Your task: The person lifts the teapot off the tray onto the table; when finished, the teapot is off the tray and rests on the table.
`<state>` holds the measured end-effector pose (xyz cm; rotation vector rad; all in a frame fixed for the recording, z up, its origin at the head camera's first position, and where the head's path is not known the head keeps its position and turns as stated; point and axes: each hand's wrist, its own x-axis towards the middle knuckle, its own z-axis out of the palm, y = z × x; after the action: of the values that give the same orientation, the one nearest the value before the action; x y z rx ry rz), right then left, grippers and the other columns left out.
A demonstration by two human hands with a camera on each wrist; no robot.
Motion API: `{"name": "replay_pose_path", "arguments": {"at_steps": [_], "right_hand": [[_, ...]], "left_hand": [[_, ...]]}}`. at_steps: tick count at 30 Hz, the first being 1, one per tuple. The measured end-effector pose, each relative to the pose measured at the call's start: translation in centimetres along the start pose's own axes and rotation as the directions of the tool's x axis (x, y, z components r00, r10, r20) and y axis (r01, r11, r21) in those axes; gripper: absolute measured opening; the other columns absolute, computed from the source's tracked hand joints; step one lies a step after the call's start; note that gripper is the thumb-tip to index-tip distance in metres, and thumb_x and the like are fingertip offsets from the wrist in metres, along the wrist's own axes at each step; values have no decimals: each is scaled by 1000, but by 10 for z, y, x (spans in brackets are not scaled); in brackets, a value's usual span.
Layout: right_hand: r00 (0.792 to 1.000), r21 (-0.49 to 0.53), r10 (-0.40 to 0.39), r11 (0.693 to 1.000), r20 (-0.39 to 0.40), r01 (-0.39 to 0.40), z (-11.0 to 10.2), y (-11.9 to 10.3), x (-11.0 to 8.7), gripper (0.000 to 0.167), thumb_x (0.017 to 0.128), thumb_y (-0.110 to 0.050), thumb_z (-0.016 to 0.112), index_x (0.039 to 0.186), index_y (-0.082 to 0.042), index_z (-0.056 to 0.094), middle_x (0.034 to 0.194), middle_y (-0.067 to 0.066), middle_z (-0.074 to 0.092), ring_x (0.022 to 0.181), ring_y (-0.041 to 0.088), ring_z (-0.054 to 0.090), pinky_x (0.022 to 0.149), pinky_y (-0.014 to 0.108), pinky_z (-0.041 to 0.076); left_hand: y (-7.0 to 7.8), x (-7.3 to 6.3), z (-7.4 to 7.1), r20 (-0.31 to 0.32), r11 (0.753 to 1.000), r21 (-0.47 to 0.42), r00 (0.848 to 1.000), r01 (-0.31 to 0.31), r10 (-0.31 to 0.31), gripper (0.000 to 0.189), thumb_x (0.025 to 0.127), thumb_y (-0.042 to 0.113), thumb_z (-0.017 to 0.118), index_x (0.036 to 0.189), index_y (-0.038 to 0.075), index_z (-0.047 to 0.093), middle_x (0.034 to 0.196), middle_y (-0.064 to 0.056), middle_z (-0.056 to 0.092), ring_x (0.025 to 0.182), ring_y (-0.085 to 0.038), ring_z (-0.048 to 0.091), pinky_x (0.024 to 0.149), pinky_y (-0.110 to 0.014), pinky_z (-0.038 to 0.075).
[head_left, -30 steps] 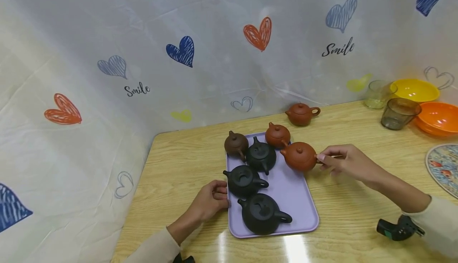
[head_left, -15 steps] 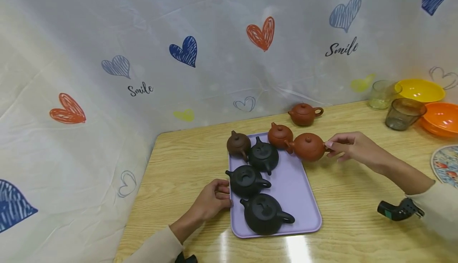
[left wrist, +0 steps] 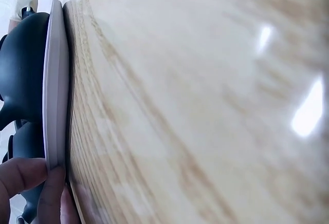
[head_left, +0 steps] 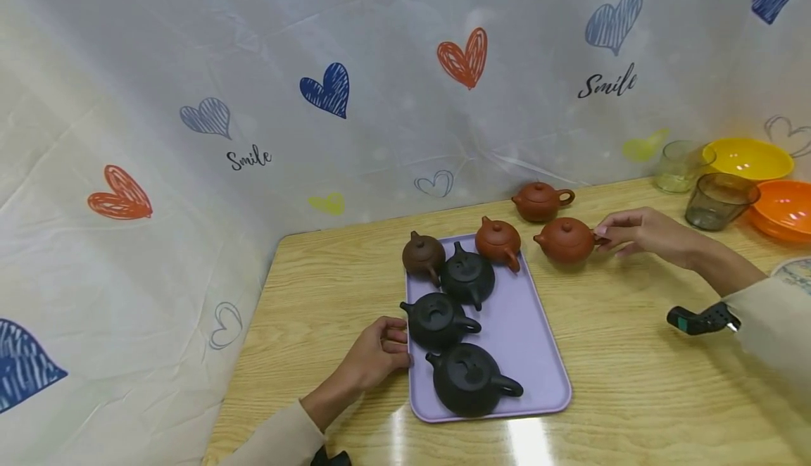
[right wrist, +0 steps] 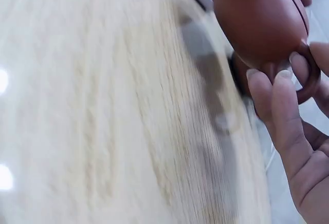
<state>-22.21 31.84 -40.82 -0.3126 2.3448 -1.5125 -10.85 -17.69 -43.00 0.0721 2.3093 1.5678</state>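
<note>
My right hand holds a reddish-brown clay teapot by its handle. The right wrist view shows fingers through and around the handle, with the teapot raised above the table and its shadow below. The pot is to the right of a lilac tray, its spout pointing left. At the tray's left edge my left hand pinches the rim, thumb and fingers on either side of the tray wall. On the tray stand several black teapots, a dark brown teapot and a smaller reddish-brown teapot.
Behind the held pot, another reddish-brown teapot stands near the curtain. Farther right are a clear glass, a smoky brown glass, a yellow bowl and an orange bowl. A patterned round mat lies partly behind the right sleeve.
My right hand has carried the reddish-brown teapot from above the tray's right edge to the back right, clear of the tray. My left hand has stayed at the rim.
</note>
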Motion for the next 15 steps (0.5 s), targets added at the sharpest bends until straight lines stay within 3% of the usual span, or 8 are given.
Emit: {"name": "replay_pose_path", "arguments": {"at_steps": [8,15], "right_hand": [[997,-3,47,999,55,-47,-15,14,12,31,103,-19,54,122,3,63,106,-7,72,99,9,71,81,33,60],[993,13,42,999,109,-44,-16,18,26,30,105,-20,52,122,2,62,108,-4,71,100,13,70,81,32,60]], "left_hand": [[-1,1,1,-2,1000,6,1000,5,-5,61,75,-5,75,131,-7,51,111,-16,61,95,-20,67,82,-30,58],[-1,2,0,-5,1000,23,1000,4,-4,62,75,-5,75,132,-7,50,113,-18,61,96,-21,67,82,-32,58]]}}
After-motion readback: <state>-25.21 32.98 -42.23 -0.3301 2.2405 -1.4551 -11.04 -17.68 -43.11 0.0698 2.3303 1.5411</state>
